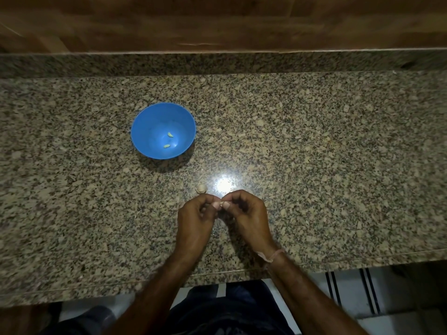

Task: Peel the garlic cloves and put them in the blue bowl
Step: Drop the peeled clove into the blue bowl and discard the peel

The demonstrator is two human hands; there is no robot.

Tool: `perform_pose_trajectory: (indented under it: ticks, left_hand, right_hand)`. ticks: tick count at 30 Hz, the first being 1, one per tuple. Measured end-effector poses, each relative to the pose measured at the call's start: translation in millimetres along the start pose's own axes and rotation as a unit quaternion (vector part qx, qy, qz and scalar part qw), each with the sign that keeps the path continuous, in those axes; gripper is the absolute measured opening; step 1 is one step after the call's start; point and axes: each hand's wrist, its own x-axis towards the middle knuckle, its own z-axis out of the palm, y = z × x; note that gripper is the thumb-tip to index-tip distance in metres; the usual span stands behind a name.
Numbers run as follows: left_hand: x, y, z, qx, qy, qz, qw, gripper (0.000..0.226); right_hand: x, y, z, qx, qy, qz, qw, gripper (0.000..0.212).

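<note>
The garlic clove (219,203) sits pinched between the fingertips of your left hand (196,217) and right hand (247,213), near the blue bowl (142,141). Clamp it firmly and strip the skin with your thumbnails.

- Bowl (147,131), left of centre: bright blue.
- Two cloves (170,134) inside it: pale yellow.
- Counter (314,153): speckled tan, grey and black.
- Wall (217,22), top: brown wood grain.
- Wristband (273,256), lower right: pink.
</note>
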Motion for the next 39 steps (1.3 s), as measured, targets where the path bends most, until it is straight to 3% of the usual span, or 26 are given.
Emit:
perform_pose_trajectory:
  ticks: [4,21,39]
  left_hand:
    - [0,2,0,-0.010,-0.004,-0.002,1.000,0.013]
    - [-1,18,-18,0.041,-0.036,0.046,0.997,0.006]
    - [14,6,-22,-0.027,-0.110,-0.091,0.989,0.013]
  right_hand:
    - [2,0,0,0.024,0.012,0.029,0.999,0.007]
    - [-1,-6,-3,-0.023,-0.013,-0.030,0.999,0.012]
    - [-1,4,-7,-0.059,-0.046,-0.043,0.996,0.016]
